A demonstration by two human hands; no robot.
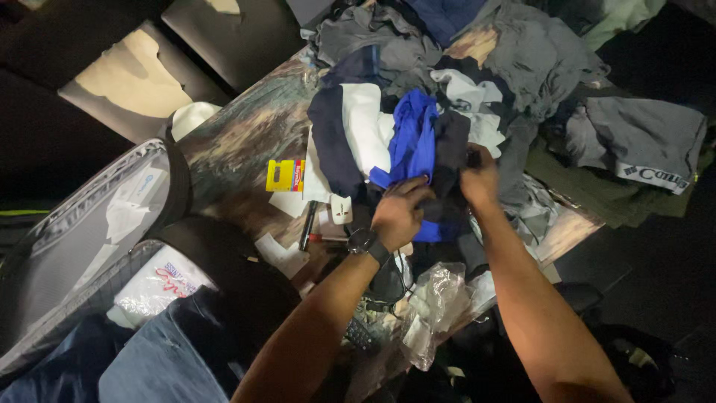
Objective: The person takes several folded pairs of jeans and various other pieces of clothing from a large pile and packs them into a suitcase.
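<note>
Blue fabric garment lay mid-pile on the cluttered worktop; our left hand pinched its lower edge, our right hand clutched dark cloth beside it. We judged sorting underway; lifting it free needed a firm pull.

Bare forearms, no sleeves in view. Dark round-faced wristwatch on black strap, worn at left wrist just behind left hand. Right hand and wrist bare, no ring or band seen. Blue denim jeans over legs, lower left.
</note>
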